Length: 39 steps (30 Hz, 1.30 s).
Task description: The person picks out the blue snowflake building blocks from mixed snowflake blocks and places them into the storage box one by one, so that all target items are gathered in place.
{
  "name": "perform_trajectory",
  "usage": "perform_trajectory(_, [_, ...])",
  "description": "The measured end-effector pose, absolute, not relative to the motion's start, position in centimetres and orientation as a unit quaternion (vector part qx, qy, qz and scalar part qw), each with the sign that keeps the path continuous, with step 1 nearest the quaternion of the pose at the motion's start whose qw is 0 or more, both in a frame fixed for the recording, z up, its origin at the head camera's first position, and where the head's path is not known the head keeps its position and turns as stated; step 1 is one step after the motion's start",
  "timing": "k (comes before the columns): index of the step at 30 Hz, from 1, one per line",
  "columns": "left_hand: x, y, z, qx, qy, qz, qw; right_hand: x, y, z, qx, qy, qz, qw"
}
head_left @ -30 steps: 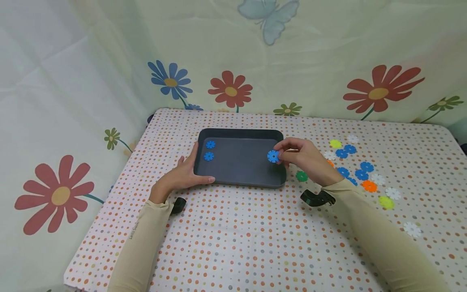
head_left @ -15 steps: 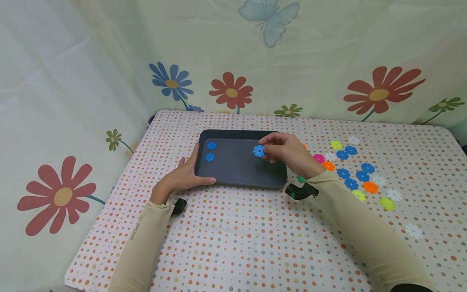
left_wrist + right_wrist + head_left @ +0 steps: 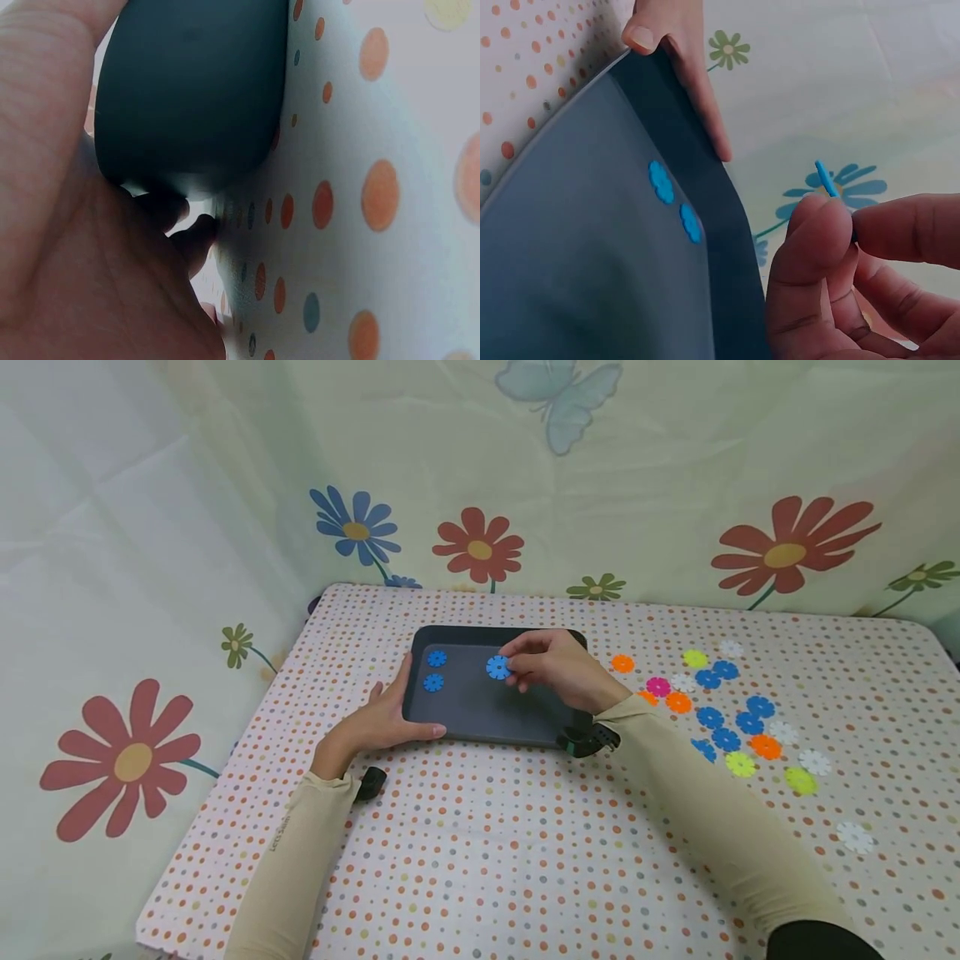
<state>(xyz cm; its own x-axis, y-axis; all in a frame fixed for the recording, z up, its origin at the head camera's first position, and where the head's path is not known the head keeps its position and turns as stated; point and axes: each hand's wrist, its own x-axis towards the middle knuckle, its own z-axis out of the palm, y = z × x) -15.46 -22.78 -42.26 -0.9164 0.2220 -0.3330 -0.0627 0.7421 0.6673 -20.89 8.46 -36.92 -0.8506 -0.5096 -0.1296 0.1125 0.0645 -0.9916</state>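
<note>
Between thumb and fingertips of my right hand, a blue notched disc is pinched above the dark tray. Left of them, two flat blue discs lie inside it. My left hand, fingers straight, braces its left end.

Dotted table: dark rectangular tray at eleven o'clock; loose, multicoloured notched discs scattered around three o'clock.

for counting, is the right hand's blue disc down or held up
Held up: the right hand pinches the blue disc over the tray, clear of its floor.
</note>
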Motion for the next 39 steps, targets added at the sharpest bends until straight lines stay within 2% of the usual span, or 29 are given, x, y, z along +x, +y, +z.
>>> perform_trajectory(14, [-15.1, -23.0, -42.7, 0.068, 0.91, 0.359, 0.197, -21.3, 5.5, -37.8, -0.176, 0.691, -0.642, 0.284])
perform_trajectory(29, [-15.8, -22.6, -42.4, 0.08, 0.908, 0.363, 0.192, -23.1, 3.4, -38.2, -0.196, 0.766, -0.546, 0.278])
perform_trajectory(39, [-15.6, -23.0, -42.0, 0.068, 0.909, 0.358, 0.199, -23.6, 0.8, -39.2, -0.23, 0.771, -0.517, 0.293])
